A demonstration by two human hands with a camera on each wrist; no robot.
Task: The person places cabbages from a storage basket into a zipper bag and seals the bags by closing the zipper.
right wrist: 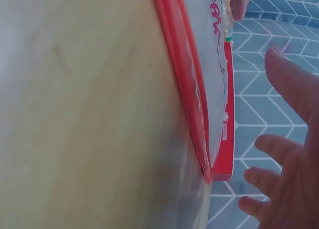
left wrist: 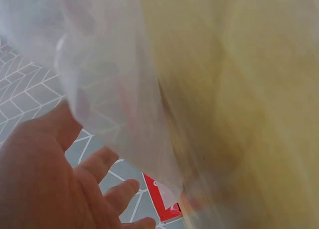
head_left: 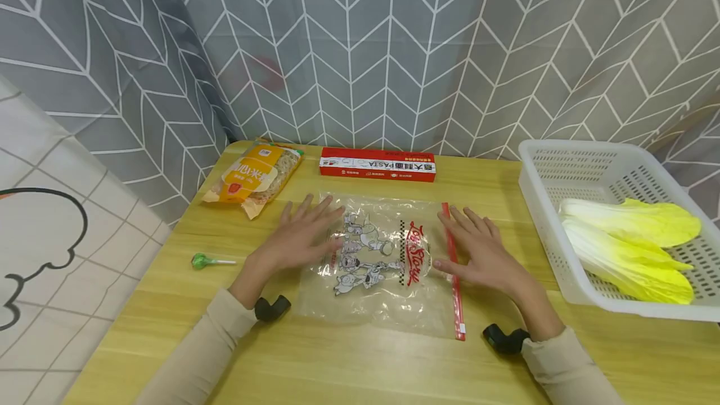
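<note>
"PASTA" on red box (head_left: 377,164)

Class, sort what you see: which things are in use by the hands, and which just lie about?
In use: clear printed zip bag with red seal, left hand, right hand.
Lying about: red pasta box, orange noodle packet, green lollipop, white basket of cabbage.

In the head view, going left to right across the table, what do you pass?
Green lollipop → noodle packet → left hand → clear zip bag → right hand → white basket with cabbage.
</note>
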